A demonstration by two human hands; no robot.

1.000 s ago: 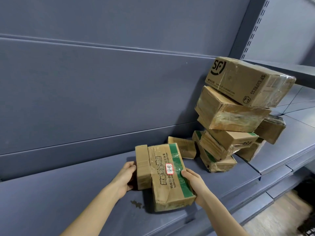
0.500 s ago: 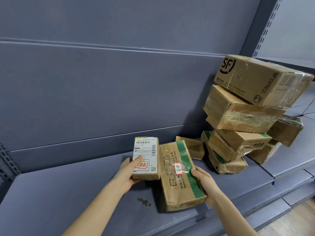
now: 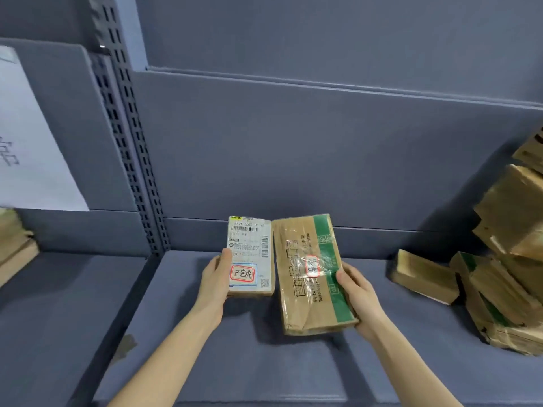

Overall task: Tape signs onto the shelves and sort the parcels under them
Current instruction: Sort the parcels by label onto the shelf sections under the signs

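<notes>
My left hand grips a small parcel by its left side; its white shipping label and a red-framed sticker face me. My right hand holds a longer brown parcel with a green stripe and a red-framed sticker under clear tape. Both parcels are lifted above the grey shelf, side by side. A white paper sign with handwriting hangs on the back panel of the bay to the left.
A leaning pile of brown parcels fills the right end of the shelf. A slotted upright post divides this bay from the left one, where more parcels lie at the far left edge.
My view has swung left, so the pile has slid to the right edge and the sign has come into sight. Both parcels have risen off the shelf; the left one was turned label up.
</notes>
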